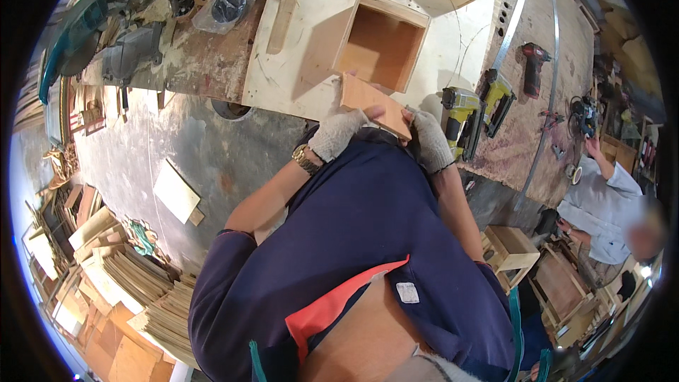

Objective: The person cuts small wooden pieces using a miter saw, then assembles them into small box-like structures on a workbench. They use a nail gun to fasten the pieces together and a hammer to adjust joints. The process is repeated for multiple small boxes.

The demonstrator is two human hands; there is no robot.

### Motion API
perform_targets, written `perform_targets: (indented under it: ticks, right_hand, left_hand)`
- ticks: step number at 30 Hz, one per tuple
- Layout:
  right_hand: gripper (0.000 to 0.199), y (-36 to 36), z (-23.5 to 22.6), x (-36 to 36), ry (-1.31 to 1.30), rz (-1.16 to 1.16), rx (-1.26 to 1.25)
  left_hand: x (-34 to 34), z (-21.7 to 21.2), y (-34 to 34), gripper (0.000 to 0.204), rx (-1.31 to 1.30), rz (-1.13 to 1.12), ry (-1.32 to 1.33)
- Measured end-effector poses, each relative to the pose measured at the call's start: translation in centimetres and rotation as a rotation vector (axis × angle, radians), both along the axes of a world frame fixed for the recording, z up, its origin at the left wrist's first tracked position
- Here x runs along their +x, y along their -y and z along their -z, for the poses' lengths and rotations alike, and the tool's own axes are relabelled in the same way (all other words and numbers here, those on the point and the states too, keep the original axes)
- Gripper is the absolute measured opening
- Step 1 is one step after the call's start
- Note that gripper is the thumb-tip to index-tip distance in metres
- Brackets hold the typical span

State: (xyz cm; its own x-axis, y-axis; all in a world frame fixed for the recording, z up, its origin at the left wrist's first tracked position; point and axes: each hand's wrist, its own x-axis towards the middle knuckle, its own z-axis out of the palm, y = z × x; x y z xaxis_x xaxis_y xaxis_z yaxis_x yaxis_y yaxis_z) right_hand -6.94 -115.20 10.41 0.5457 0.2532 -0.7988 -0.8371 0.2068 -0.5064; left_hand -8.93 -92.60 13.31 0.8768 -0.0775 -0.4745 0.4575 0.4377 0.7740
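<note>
a: so, what is held at the near edge of the workbench (212, 71)?

b: a small plywood panel (373, 105) is gripped by both gloved hands. the left hand (338, 134) is closed on its lower left corner, and the right hand (431, 143) is closed on its right end. the panel is kept tilted, just in front of the open plywood box (380, 44).

a: which step is judged to be in hand?

b: the panel seems to be being brought up to the box, which lies on a pale plywood sheet (318, 35) on the bench. a fit against the box would be judged the likely step; for that, the panel's edges would need to be lined up squarely with the box walls and kept steady.

a: what is seen from left to right along the bench?

b: at the far left corner a mitre saw (78, 28) is set. next to it a clear bag with a dark round thing (228, 8) is laid. right of the hands two yellow nail guns (475, 110) are parked, and a red drill (532, 64) is left further toward the right edge.

a: and the containers?

b: the box is seen to be empty, only its bare inside showing. what the bag's dark thing is cannot be told.

a: anyone else?

b: another person in a pale shirt (601, 201) is seen at the right end of the bench.
</note>
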Motion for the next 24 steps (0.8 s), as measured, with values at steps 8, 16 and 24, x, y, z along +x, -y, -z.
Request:
perform_targets:
  ticks: [8, 16, 24]
  right_hand:
    - [0.052, -0.6, -1.8, 0.2, 0.534, -0.613, -0.598]
    - [0.06, -5.2, 4.9, 2.7, 0.659, -1.011, -0.823]
    - [0.043, -6.1, 2.6, 2.6, 0.985, -1.279, -0.768]
  left_hand:
    - [-2.8, 7.2, -3.5, 0.039, 0.117, -0.015, -0.069]
    - [-2.9, 5.2, -5.8, 0.035, -0.268, -0.472, -0.478]
    - [-3.1, 4.5, -6.4, 0.036, -0.408, -0.551, -0.564]
